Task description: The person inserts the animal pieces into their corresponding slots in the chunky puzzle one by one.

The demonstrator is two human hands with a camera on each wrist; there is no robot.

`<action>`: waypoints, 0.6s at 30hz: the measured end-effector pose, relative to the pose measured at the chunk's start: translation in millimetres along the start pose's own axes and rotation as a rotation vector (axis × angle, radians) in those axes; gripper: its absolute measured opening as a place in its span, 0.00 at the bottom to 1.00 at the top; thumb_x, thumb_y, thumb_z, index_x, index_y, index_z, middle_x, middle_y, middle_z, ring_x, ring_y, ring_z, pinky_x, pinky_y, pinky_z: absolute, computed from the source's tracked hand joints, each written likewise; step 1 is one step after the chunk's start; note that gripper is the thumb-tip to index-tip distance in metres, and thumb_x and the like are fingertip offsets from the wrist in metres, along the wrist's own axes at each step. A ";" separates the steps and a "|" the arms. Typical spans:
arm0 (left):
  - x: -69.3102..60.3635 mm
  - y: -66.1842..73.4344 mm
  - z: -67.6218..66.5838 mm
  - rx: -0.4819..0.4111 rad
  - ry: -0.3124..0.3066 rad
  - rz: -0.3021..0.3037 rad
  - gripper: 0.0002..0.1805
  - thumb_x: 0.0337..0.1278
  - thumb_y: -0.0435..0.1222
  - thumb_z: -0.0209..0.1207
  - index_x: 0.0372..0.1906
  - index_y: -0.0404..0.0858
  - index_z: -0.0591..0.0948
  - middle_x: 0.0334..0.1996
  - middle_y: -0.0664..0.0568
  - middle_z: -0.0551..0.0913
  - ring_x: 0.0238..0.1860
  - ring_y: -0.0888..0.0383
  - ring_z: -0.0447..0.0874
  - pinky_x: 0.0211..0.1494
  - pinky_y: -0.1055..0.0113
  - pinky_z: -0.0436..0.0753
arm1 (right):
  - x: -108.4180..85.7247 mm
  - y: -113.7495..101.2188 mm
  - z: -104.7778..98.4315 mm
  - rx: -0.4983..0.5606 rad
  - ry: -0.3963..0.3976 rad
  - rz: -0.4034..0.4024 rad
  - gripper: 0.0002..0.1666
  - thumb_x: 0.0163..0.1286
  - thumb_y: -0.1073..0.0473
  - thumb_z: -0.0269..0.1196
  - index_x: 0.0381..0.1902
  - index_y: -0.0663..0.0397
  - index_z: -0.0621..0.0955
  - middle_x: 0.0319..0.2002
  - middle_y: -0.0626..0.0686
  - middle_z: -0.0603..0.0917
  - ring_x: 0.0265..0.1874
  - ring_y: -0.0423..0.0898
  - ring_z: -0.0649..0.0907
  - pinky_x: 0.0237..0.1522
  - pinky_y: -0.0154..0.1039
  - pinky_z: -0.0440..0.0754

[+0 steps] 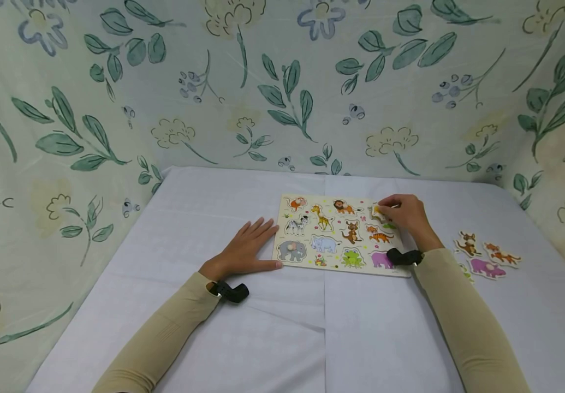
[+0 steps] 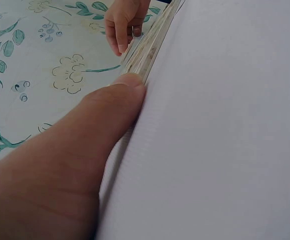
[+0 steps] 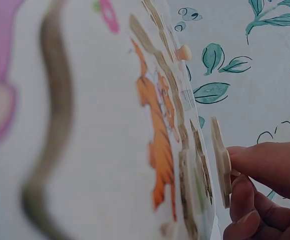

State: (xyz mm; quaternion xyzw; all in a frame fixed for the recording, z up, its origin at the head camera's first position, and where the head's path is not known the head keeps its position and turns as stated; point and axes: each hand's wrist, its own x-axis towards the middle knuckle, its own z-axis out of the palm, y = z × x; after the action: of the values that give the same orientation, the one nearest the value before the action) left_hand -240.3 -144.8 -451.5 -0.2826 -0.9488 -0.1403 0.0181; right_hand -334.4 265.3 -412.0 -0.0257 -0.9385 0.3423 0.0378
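A flat animal puzzle board [image 1: 333,267] lies on the white cloth. My left hand [image 1: 245,251] rests spread at its left side, thumb at the near corner; in the left wrist view the thumb [image 2: 110,107] touches the board's edge [image 2: 147,55]. At the board's top right, my right hand [image 1: 410,215] pinches a small puzzle piece [image 1: 376,212] between thumb and fingers. In the right wrist view that piece [image 3: 221,165] stands on edge just off the board surface [image 3: 105,125], held by the fingertips [image 3: 239,160]. Its picture is mostly hidden.
Right of the board lie several loose pieces: a kangaroo [image 1: 468,244], a tiger [image 1: 502,255], a purple hippo [image 1: 487,268] and a partly hidden green one [image 1: 466,272]. Floral fabric [image 1: 282,109] hangs behind and at both sides of the table.
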 end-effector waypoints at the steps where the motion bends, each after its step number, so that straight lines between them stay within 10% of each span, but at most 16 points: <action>1: 0.1 0.1 0.2 0.000 0.000 -0.001 0.55 0.50 0.74 0.47 0.76 0.45 0.54 0.76 0.51 0.51 0.77 0.50 0.40 0.76 0.50 0.42 | -0.3 0.0 0.0 0.000 -0.002 -0.003 0.16 0.69 0.54 0.62 0.47 0.59 0.82 0.45 0.61 0.81 0.39 0.53 0.77 0.27 0.30 0.71; 18: 0.1 1.4 -0.7 0.000 -0.004 -0.005 0.54 0.50 0.73 0.49 0.76 0.45 0.54 0.76 0.50 0.51 0.77 0.49 0.40 0.76 0.49 0.42 | -0.7 2.4 0.0 -0.010 -0.051 -0.059 0.17 0.69 0.54 0.62 0.48 0.60 0.82 0.44 0.62 0.80 0.36 0.53 0.78 0.23 0.25 0.70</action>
State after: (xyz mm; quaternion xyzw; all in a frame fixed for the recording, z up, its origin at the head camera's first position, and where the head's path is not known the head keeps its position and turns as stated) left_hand -239.7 -143.7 -450.5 -0.2806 -0.9494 -0.1400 0.0157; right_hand -333.7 267.0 -413.6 0.0108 -0.9412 0.3369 0.0236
